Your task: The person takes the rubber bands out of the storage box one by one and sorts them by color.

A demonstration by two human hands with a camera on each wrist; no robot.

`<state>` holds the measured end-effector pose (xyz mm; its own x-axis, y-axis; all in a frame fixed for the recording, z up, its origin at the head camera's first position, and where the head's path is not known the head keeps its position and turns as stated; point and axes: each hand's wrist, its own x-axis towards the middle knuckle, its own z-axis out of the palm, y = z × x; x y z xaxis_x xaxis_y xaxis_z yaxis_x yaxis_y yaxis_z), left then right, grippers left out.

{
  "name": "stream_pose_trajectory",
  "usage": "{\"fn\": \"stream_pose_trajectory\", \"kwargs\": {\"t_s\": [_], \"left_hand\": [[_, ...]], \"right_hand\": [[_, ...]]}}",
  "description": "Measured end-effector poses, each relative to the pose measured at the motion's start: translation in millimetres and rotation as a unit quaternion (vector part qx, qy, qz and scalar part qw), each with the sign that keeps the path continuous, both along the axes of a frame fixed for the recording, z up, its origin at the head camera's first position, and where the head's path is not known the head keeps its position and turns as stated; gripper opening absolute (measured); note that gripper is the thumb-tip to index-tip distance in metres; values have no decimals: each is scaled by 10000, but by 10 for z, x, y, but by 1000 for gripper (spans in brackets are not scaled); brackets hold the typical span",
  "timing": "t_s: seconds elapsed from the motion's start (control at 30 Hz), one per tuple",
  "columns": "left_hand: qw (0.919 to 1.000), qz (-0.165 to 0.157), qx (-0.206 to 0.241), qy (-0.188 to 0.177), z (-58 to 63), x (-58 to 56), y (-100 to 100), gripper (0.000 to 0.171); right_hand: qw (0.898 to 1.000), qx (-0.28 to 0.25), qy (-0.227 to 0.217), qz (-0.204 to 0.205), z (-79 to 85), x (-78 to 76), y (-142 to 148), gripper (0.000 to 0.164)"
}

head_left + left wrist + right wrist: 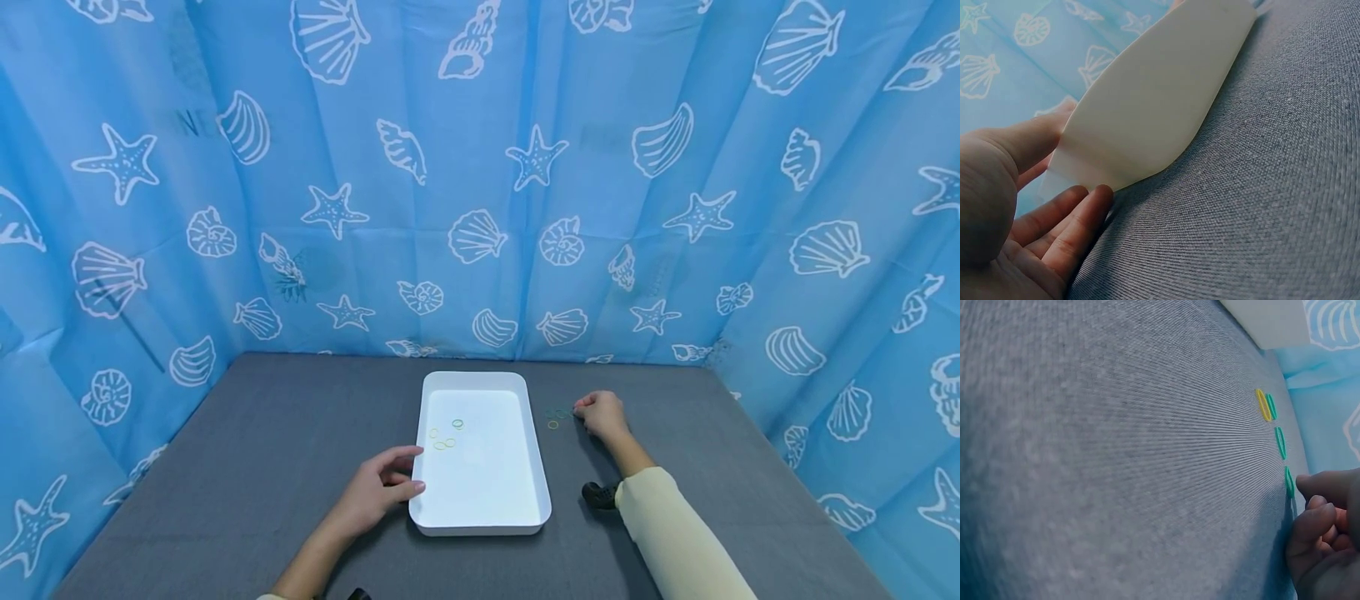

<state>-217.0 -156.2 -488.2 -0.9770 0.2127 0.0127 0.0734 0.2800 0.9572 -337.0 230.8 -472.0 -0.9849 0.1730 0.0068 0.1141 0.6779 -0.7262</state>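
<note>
A white rectangular tray (480,529) lies on the grey cloth, with several thin yellow and green rubber bands (457,423) inside toward its left. My left hand (382,482) grips the tray's left wall; in the left wrist view, some fingertips (1099,195) press its outside while another finger reaches behind the rim. To the right of the tray, my right hand (602,414) is low over the cloth, its fingertips right beside a green rubber band (1289,482). A second green band (1280,443), a third and a yellow band (1262,404) lie in a row beyond it.
The grey cloth-covered table (300,417) extends around the tray. A blue curtain with white shells and starfish (480,233) hangs behind it and along both sides. A black device (600,496) sits at the right wrist, by the pale yellow sleeve (678,533).
</note>
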Motion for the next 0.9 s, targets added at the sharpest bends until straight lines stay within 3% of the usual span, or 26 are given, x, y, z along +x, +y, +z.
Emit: {"fn": "stream_pose_trajectory", "kwargs": {"t_s": [0.17, 0.6, 0.9], "left_hand": [[10000, -16, 22, 48, -1, -8, -4, 52], [10000, 43, -39, -28, 10, -19, -2, 53], [10000, 23, -18, -9, 7, -9, -4, 53]], "right_hand": [[9992, -383, -82, -65, 16, 14, 3, 12], [9969, -758, 144, -119, 163, 2, -141, 15], [9891, -1440, 274, -168, 274, -42, -341, 17]]}}
